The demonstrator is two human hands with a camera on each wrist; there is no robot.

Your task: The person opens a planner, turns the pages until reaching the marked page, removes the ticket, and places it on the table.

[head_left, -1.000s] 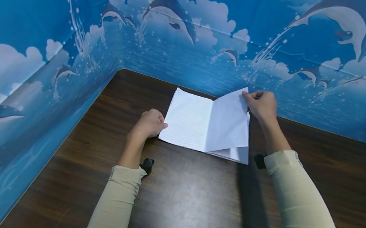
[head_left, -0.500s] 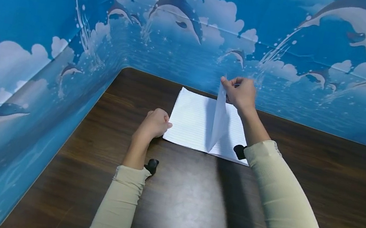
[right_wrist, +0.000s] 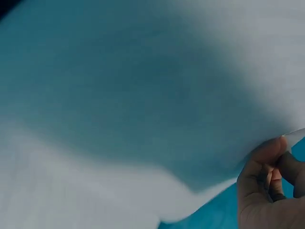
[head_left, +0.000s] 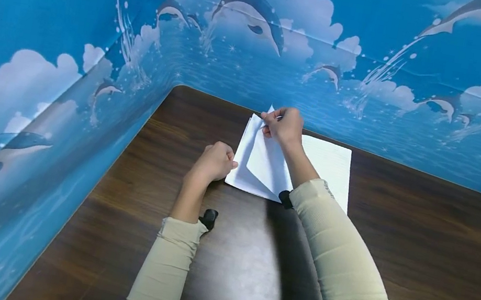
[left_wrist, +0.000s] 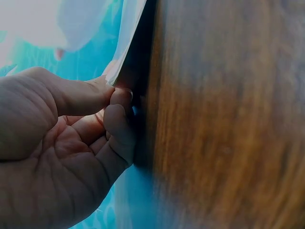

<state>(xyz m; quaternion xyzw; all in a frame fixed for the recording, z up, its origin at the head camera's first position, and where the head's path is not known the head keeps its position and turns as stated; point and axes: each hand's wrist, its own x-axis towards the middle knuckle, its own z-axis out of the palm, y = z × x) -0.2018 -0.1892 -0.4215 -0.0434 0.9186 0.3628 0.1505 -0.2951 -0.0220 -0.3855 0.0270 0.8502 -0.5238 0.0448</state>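
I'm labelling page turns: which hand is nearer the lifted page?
Right: the right hand pinches the lifted page; the left hand holds the notebook by its left edge.

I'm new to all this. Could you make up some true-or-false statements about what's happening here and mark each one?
1. The right hand pinches a raised page of the notebook. True.
2. The notebook is closed. False: it lies open on the table.
3. The left hand pinches the notebook's left edge. True.
4. The person wears bright red. False: the sleeves are pale yellow.
5. Dolphins decorate the blue backdrop. True.
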